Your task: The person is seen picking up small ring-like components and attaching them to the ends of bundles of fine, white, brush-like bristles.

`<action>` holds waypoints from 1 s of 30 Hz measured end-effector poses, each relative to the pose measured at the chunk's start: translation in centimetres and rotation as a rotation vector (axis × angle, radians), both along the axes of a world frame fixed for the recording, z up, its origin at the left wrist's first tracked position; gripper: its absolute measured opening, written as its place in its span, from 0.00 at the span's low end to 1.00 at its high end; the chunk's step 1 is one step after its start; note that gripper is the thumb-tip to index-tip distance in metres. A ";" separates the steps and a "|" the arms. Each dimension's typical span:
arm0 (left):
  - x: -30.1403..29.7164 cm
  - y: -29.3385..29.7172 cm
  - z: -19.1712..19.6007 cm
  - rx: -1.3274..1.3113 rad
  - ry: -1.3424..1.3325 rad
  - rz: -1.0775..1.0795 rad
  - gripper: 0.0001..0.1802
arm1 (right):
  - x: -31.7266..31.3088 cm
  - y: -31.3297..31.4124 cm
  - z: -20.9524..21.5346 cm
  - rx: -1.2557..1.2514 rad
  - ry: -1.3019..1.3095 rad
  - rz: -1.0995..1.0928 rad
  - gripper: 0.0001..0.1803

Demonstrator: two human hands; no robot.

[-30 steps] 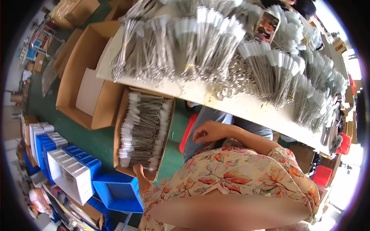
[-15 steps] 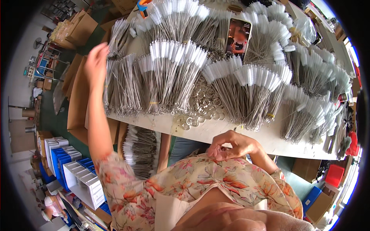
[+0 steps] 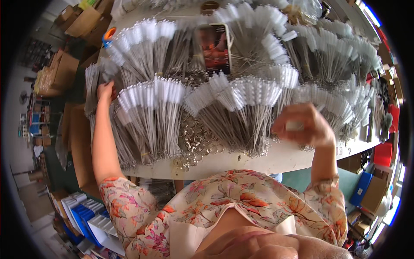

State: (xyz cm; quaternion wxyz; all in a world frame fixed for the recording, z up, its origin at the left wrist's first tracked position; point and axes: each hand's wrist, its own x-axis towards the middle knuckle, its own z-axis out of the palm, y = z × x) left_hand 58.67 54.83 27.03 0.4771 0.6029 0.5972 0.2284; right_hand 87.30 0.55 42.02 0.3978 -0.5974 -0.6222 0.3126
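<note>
Brushes (image 3: 152, 113) by the left hand (image 3: 106, 91) point lengthwise away, bristles farthest.

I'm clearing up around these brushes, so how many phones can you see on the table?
1. The phone is beyond the front brushes, near the middle of the table. Another could be hidden under the brushes.

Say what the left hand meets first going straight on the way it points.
Likely the white bristle heads of the wire brushes just beyond the fingertips of the left hand. Whether it already touches them is unclear; depth is hard to judge here.
</note>
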 end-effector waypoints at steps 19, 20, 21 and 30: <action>10.4 -10.0 13.0 0.712 -0.591 -0.096 0.13 | 19.9 19.2 -9.6 -0.495 -0.548 -0.716 0.12; 12.0 -11.4 14.2 0.586 -0.578 -0.139 0.11 | 19.6 19.6 -9.6 -0.486 -0.549 -0.700 0.12; 13.9 -13.0 14.6 0.418 -0.575 -0.273 0.10 | 19.6 19.6 -9.7 -0.478 -0.485 -0.695 0.12; 26.9 -11.7 1.6 0.571 0.618 -0.774 0.25 | 20.3 17.5 -12.2 -0.157 -0.050 -0.856 0.13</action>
